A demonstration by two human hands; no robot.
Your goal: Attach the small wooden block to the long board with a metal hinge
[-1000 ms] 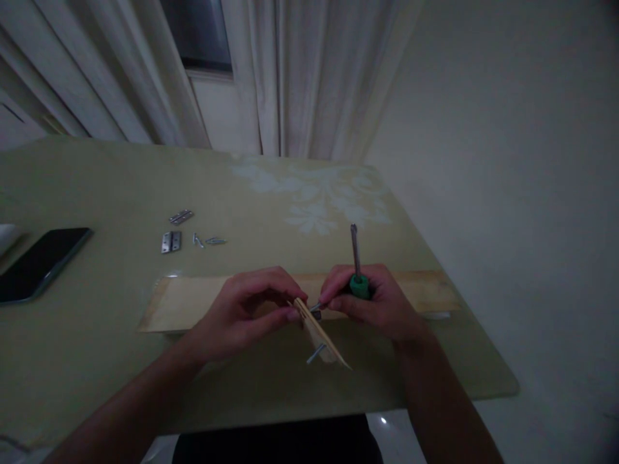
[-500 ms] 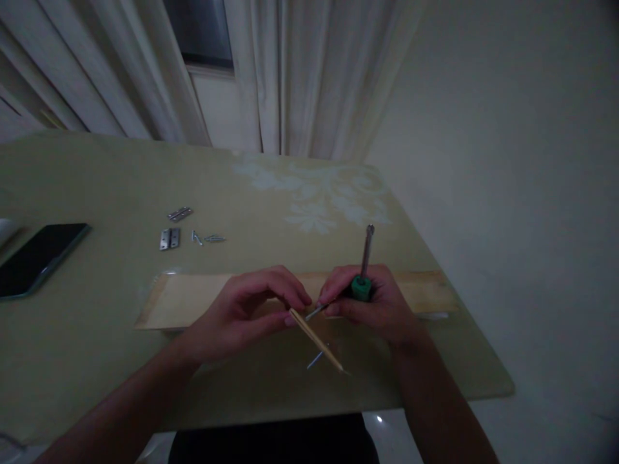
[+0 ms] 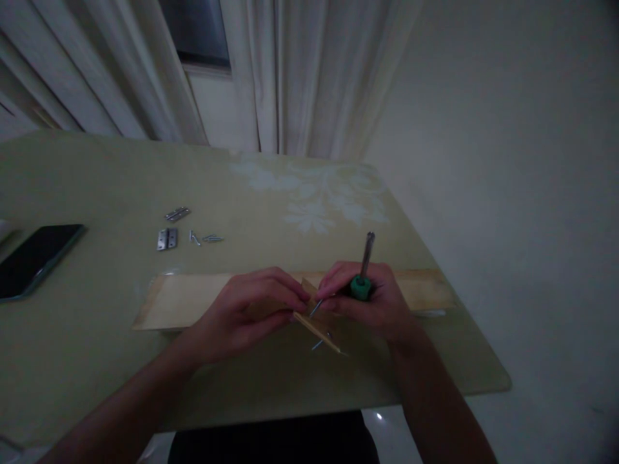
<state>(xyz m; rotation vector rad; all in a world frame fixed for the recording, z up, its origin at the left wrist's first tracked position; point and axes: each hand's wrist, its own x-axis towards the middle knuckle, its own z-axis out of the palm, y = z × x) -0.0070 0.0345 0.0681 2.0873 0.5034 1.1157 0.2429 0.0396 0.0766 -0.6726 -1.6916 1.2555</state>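
Observation:
My left hand [image 3: 251, 309] pinches the edge of a small thin wooden board [image 3: 316, 328], held tilted above the table's near side. A screw [image 3: 318, 345] passes through this board, its point sticking out underneath. My right hand [image 3: 380, 299] pinches a second screw [image 3: 316, 308] between thumb and fingers, its lower end against or close to the board's face; contact is hard to tell. Tucked in the same hand is a screwdriver [image 3: 361, 287] with a green handle, its metal shaft pointing up. Part of the small board is hidden behind my fingers.
A long wooden plank [image 3: 186, 299] lies across the table [image 3: 261, 399] behind my hands. Beyond it are a hinge [image 3: 167, 239], another hinge [image 3: 177, 214] and several loose screws [image 3: 213, 238]. A phone [image 3: 39, 258] lies at the left. A wall [image 3: 522, 225] stands to the right.
The small board has tipped so that more of its face shows, and its near end has risen. The screw in my right hand now stands more upright to it.

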